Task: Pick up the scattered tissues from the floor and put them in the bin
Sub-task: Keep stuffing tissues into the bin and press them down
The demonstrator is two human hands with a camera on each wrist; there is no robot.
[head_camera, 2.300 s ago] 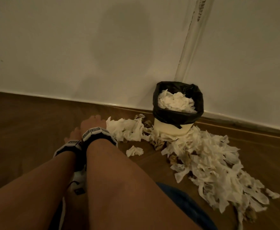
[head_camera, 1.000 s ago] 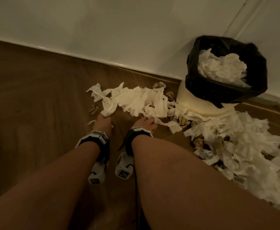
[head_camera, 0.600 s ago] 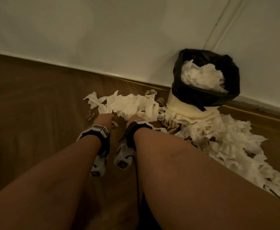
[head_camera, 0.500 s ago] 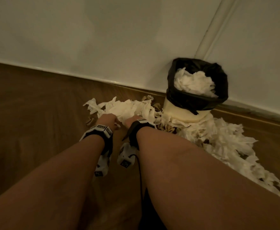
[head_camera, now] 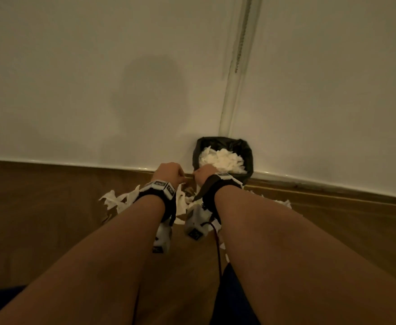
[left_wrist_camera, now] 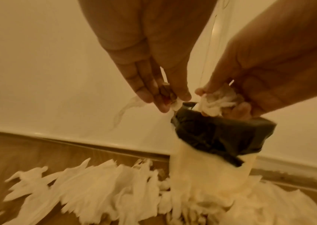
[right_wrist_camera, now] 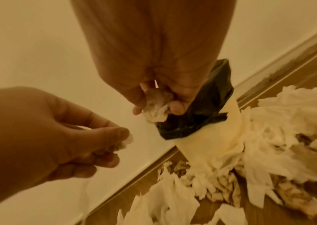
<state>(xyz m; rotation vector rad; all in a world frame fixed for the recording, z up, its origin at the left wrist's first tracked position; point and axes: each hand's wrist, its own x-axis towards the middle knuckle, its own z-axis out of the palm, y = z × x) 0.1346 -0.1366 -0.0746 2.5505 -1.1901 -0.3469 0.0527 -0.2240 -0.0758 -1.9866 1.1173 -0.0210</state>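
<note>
Both hands up at bin [head_camera: 222, 146] rim. Right hand [left_wrist_camera: 265, 85] clutches crumpled tissue wad [left_wrist_camera: 214, 102]; left hand [left_wrist_camera: 154, 64] pinches small scrap [left_wrist_camera: 176, 105]. Featherlight, soft, tears easily: bunch loosely, grab mid-clump. Many more tissues [left_wrist_camera: 100, 188] on floor [head_camera: 40, 219] round bin base.

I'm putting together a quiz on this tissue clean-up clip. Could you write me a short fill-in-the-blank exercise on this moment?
1. The bin is lined with a ____ bag.
2. The right hand grips a crumpled wad of ____.
3. The loose tissues lie on a ____ floor.
4. The left hand pinches a small scrap beside the bin's ____.

Missing words: black; tissue; wooden; rim
</note>
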